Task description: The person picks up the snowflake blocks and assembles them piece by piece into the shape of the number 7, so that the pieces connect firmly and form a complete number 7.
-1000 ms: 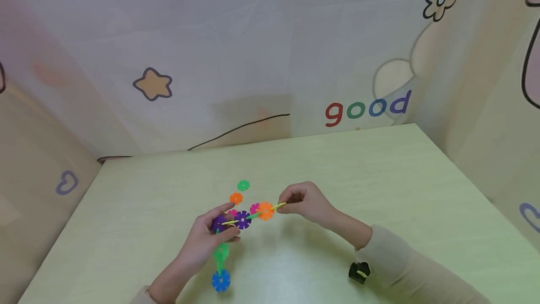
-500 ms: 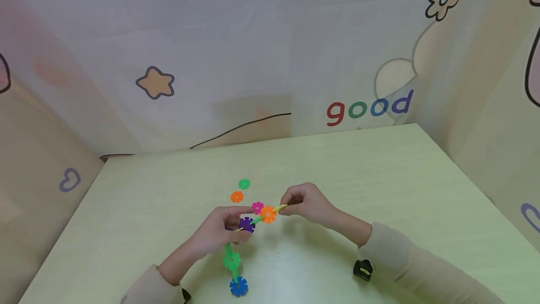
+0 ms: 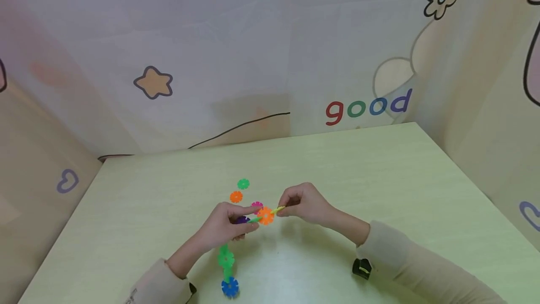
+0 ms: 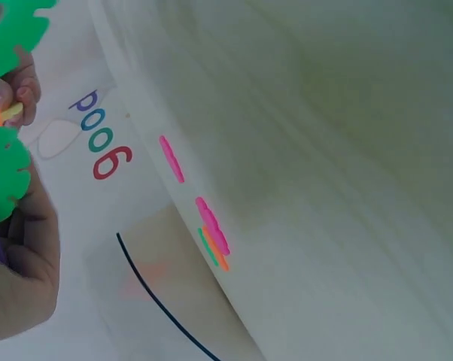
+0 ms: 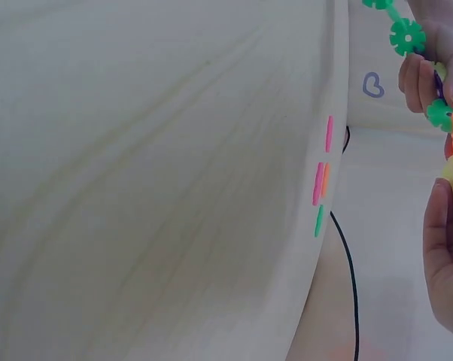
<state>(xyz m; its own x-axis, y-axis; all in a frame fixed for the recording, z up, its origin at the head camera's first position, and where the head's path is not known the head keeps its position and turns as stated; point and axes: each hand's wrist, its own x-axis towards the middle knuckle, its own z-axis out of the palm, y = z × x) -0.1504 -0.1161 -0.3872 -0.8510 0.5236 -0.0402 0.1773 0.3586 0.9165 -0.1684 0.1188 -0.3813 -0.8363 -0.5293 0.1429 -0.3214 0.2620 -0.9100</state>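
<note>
A chain of slotted snowflake discs hangs between the hands. My left hand (image 3: 223, 224) holds it near a purple disc (image 3: 242, 220) and a green disc (image 3: 255, 219), thumb and index finger reaching close to the orange disc (image 3: 266, 216). At the chain's right end, my right hand (image 3: 307, 203) pinches a yellow disc (image 3: 276, 210) that joins the orange one. Below the left hand dangle more green discs (image 3: 226, 258), with a blue disc (image 3: 229, 287) at the bottom. The left palm hides part of the chain. In the right wrist view, the yellow disc (image 5: 450, 171) sits at the right fingertips.
Loose discs lie on the pale green table (image 3: 358, 168) beyond the hands: a green disc (image 3: 243, 184), an orange disc (image 3: 236, 196) and a pink disc (image 3: 257, 206). The left wrist view shows another pink disc (image 4: 213, 226). A small black object (image 3: 362, 269) is by the right sleeve.
My left hand has shifted right along the chain, from around the purple discs toward the orange disc. The chain's hanging blue end swung a little right. My right hand has barely moved.
</note>
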